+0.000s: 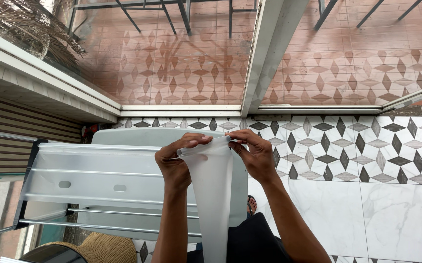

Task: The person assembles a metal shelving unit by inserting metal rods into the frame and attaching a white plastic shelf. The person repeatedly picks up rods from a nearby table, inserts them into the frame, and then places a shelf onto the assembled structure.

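A long strip of thin, white, translucent plastic film (214,195) hangs straight down in front of a pale grey metal drying rack (118,180), its upper edge stretched level just above the rack's top rail. The left hand (174,163) pinches the film's upper left corner, thumb and fingertips pressed together on it, the other fingers curled in. The right hand (254,155) pinches the upper right corner in the same way, its fingers bent over the edge. Both forearms rise from below the rack's near side, wrists slightly bent inward so that the hands face each other, close together. Beyond the rack lies a floor of white marble tiles with dark diamond patterns (367,156), and past that a white-framed sliding glass door (269,53).
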